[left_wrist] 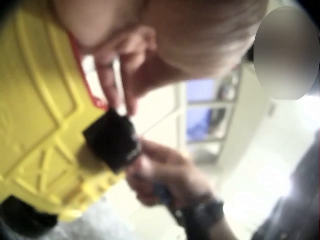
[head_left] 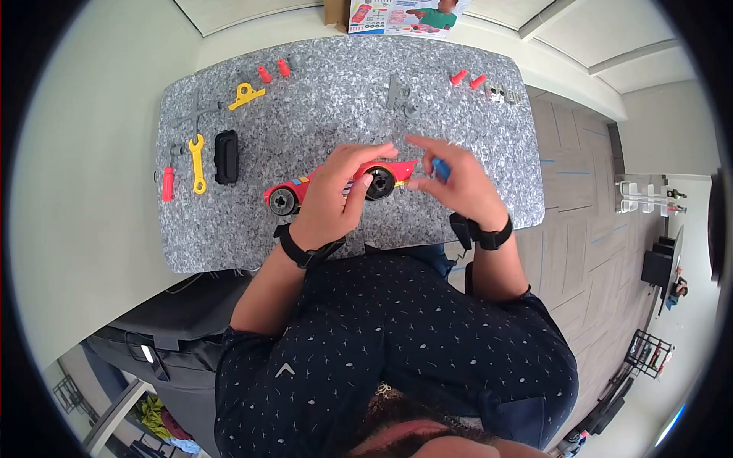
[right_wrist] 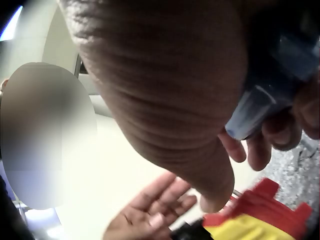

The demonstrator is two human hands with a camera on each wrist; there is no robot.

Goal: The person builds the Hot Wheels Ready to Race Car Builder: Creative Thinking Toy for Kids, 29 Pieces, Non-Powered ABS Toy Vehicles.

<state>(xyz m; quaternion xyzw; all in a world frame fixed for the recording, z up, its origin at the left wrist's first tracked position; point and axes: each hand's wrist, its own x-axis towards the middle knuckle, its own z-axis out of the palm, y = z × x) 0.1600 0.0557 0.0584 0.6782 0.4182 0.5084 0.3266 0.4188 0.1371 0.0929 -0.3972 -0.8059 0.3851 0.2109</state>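
Note:
A red toy car with a yellow underside stands on its side edge toward me, its black wheels showing. My left hand lies over the car, with the thumb at the rear wheel and the fingers stretched across the top. In the left wrist view, fingertips meet the black wheel. Behind the car's tail, my right hand holds a blue plastic piece in its curled fingers, index finger and thumb spread apart. The right wrist view shows this piece as a smooth, blue tapered end, mostly hidden by the palm.
On the speckled table lie a black tray-like part, a yellow wrench, a red-handled screwdriver, a yellow spoiler-like part, grey parts and red cones. A printed box stands behind.

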